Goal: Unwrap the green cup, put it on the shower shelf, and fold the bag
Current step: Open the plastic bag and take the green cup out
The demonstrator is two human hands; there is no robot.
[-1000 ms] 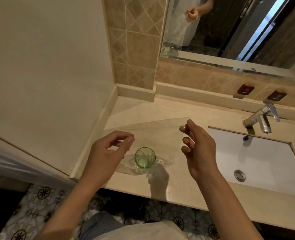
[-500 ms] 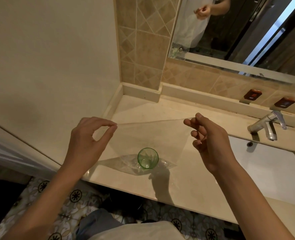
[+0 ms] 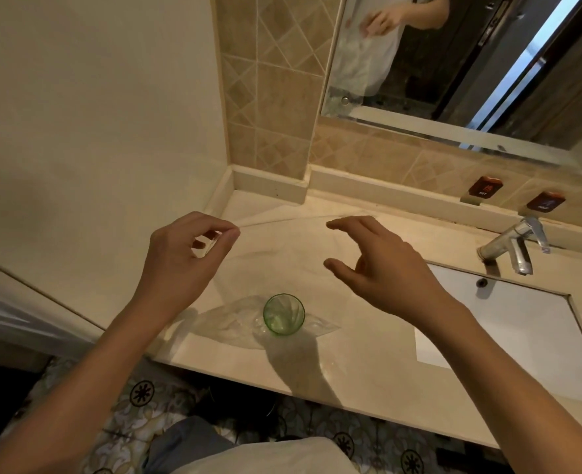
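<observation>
A beige stone counter (image 3: 368, 371) fills the middle of the view, w/ a cream wall (image 3: 94, 114) at left and tan tiling (image 3: 269, 97) behind. A mirror (image 3: 470, 63) is mounted above the back ledge; a person's torso and a hand are reflected in it. A white rectangular sink (image 3: 522, 330) is set into the counter at right, w/ a chrome tap (image 3: 515, 244) at its back edge. Two small brown tags, one marked HOT, are fixed on the tiles above the tap. Patterned floor tiles are seen below the counter's front edge.

A clear plastic bag (image 3: 282, 254) is held up above the counter; its top edge is seen as a thin line running from the left hand toward the right hand, and its lower part is bunched on the counter around the cup. The left hand (image 3: 180, 265) is raised at approx the same height as the right; the bag's top corner is pinched betw. its thumb and forefinger. The right hand (image 3: 385, 265) is held w/ fingers spread and thumb apart, nothing gripped; its fingertips are just beside the bag's top edge.

The green cup (image 3: 283, 314) is stood upright, mouth up, near the counter's front edge, on the crumpled bottom of the bag, below and betw. the two hands
</observation>
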